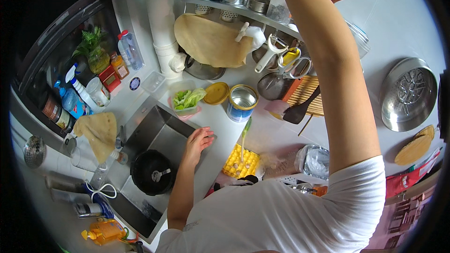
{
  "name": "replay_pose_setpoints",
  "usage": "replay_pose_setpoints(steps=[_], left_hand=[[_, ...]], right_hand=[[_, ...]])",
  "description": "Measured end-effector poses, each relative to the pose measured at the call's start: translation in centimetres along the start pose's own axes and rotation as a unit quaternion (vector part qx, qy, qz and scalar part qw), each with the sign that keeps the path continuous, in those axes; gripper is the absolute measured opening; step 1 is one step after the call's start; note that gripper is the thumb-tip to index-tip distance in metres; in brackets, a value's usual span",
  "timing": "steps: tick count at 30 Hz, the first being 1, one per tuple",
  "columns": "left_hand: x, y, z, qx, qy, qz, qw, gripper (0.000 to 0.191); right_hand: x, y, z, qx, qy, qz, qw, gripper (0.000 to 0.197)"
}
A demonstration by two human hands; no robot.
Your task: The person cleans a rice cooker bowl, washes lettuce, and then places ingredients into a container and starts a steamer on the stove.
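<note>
My left hand [199, 144] is empty, its fingers apart, over the counter edge beside the steel sink [140, 216]. In the sink stands a black round pot [153, 172] with a light-coloured utensil in it. Beyond the hand are a clear plastic container with lettuce [186, 98], a round golden lid [216, 93] and an open blue tin [241, 103]. My right arm reaches up past the top edge of the view; the right hand is out of view. Near that arm is a steel rail shelf [242, 8] bearing utensil holders and chopsticks.
A peeler [270, 53], scissors [295, 65] and a dark spatula [302, 109] hang at the wall. A steel strainer [409, 95] hangs at right. Below the counter is a yellow egg tray [240, 161]. Bottles, including a spray bottle [81, 89], line the windowsill; an orange soap bottle [105, 232] stands lower left.
</note>
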State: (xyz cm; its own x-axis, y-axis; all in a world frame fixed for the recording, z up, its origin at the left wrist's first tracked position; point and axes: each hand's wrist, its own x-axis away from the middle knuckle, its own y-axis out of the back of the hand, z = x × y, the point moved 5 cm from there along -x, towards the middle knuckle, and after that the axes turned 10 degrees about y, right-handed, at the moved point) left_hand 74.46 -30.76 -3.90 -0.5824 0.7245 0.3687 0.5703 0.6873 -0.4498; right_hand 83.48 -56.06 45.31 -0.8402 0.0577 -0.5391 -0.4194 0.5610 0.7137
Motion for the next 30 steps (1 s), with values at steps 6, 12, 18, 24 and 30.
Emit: replay_pose_setpoints(steps=[6,12,18,24,30], left_hand=[[-0.3,-0.9,0.3,-0.014,0.007,0.015,1.000,0.032],[-1.3,-2.6,0.5,-0.034,0.016,0.045,0.998,0.032],[-2.3,-5.2,2.2,-0.061,0.048,0.075,0.994,0.036],[-2.9,-10.6,2.9,-0.005,0.057,0.168,0.984,0.057],[-1.1,-16.1,4.5,0.142,0.093,0.217,0.961,0.052]], right_hand=[[2.8,2.9,0.3,-0.023,0.025,0.000,0.999,0.044],[10.3,9.0,-2.1,-0.151,0.050,-0.177,0.971,0.027],[24.3,6.3,0.5,-0.203,0.042,-0.328,0.922,0.021],[38.7,-7.8,9.0,-0.431,0.003,-0.153,0.889,0.019],[44.6,-11.2,16.2,-0.334,-0.020,-0.101,0.937,0.037]])
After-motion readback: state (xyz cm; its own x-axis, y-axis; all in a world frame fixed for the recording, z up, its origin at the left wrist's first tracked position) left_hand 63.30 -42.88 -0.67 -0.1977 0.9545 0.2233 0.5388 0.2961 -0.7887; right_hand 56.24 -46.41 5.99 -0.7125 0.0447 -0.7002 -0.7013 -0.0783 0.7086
